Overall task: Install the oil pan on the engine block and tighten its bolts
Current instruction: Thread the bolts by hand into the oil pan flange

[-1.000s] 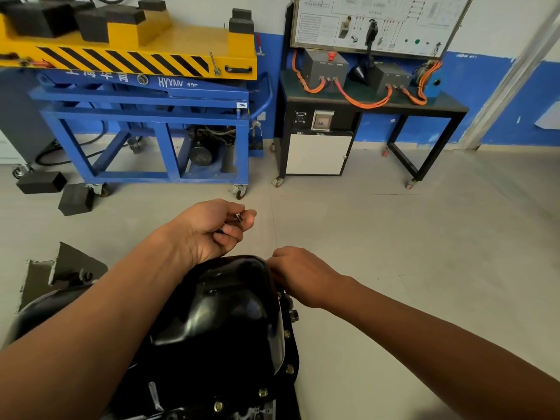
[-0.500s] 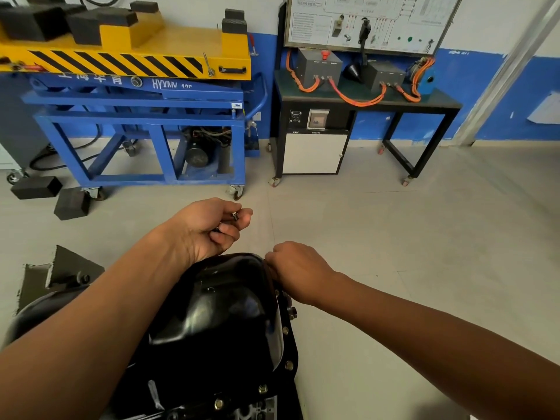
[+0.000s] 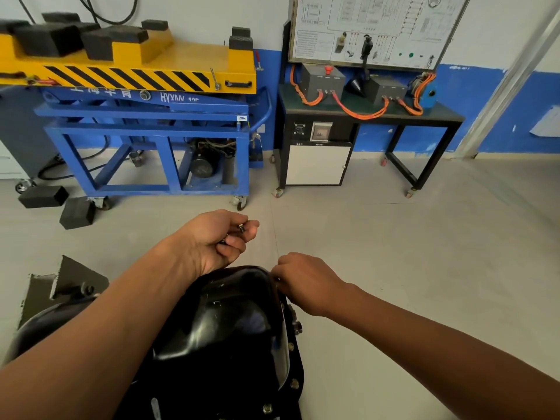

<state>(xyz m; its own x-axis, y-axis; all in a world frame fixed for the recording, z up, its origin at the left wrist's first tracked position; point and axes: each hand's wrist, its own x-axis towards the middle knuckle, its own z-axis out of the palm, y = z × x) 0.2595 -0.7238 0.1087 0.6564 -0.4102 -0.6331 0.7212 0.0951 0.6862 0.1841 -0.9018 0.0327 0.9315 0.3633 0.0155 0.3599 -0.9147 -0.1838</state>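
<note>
1. The oil pan (image 3: 230, 322) lies near and low in view, dome up. It is presumably on the engine block, which the pan and both arms hide. Flange bolts (image 3: 291, 347) already sit along its right edge.
2. The left hand (image 3: 218, 241) hovers over the pan's far end. Its fingers are curled round spare bolts (image 3: 241, 228), with one pinched out between thumb and forefinger.
3. The right hand (image 3: 306, 283) is curled, knuckles up, against the pan's far right corner. Its fingertips are hidden, so I cannot tell whether they pinch a bolt.
4. What could go wrong:
   - A bolt started blind under that hand may cross-thread if it goes in tilted.
   - A spare could slip from the loose left-hand clutch, drop to the floor (image 3: 394, 253) and roll away.
   - If the seated bolts are only finger-tight, pressure at the corner could shift the pan off its holes.
5. Edges and room:
   - The right flange ends over bare floor, so nothing there would catch a dropped bolt.
   - There is open floor to the far side and the right for elbows.
   - A grey bracket (image 3: 66, 283) crowds the near left.
   - The blue lift cart (image 3: 145, 131) and the worktop (image 3: 439, 115) stand well apart, by the far wall.
</note>
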